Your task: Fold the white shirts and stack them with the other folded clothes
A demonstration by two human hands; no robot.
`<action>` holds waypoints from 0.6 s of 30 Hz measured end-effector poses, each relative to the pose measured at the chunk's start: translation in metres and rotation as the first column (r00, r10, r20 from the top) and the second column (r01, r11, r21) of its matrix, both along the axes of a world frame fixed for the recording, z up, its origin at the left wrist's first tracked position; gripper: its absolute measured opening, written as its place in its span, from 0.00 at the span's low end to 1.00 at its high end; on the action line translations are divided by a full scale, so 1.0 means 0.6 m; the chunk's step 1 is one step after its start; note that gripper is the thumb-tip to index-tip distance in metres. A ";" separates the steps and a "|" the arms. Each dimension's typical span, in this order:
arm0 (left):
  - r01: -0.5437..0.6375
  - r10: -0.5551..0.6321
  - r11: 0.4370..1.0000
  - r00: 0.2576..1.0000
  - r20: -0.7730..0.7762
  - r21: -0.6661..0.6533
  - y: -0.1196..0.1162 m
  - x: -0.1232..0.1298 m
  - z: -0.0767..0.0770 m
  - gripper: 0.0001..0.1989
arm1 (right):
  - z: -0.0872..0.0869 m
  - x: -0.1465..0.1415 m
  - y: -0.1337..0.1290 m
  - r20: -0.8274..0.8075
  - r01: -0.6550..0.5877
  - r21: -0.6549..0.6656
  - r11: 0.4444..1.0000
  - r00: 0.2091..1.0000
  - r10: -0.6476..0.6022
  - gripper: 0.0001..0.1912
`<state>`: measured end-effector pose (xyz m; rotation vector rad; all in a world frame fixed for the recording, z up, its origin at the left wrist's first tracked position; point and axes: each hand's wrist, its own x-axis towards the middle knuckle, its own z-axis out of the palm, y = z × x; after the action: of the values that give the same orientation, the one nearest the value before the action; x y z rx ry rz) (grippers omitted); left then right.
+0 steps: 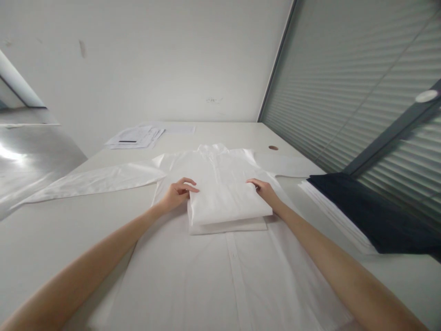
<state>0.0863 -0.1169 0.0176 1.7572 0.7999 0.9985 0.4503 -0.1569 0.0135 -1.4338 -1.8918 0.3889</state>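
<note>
A white button-up shirt [206,276] lies spread out on the table, collar at the far end. Its left sleeve [103,179] stretches out flat across the table. Over the shirt's chest is a folded white cloth [227,202], its near edge showing layers slightly apart. At the cloth's left edge, my left hand [177,194] pinches the fabric between thumb and fingers. My right hand [263,189] grips the opposite edge, its fingertips partly hidden by the cloth.
Loose papers [136,136] lie at the table's far left. A dark folded cloth [372,211] rests on a white stack [337,216] at the right, beside the window blinds [344,92]. A round hole [273,148] is in the tabletop near the back wall.
</note>
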 end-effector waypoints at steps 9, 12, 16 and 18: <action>0.003 -0.001 0.999 0.998 -0.055 0.042 -0.003 -0.003 0.001 0.11 | 0.015 -0.003 -0.026 0.273 -0.163 0.175 0.971 0.955 0.111 0.18; 0.008 -0.006 0.999 0.998 -0.056 0.050 -0.002 -0.004 0.001 0.11 | 0.026 0.001 -0.032 0.461 -0.254 0.224 0.941 0.878 0.127 0.20; -0.008 0.012 0.998 0.997 -0.074 0.057 0.000 -0.006 0.000 0.10 | 0.026 0.008 -0.032 0.588 -0.283 0.213 0.935 0.801 0.109 0.27; -0.024 0.030 0.998 0.995 -0.098 0.065 0.002 -0.007 -0.002 0.10 | 0.022 0.010 -0.030 0.618 -0.269 0.220 0.938 0.782 0.079 0.29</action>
<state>0.0823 -0.1155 0.0166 1.8666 0.8642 0.9708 0.4560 -0.1750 0.0268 -1.2598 -2.4757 -0.3175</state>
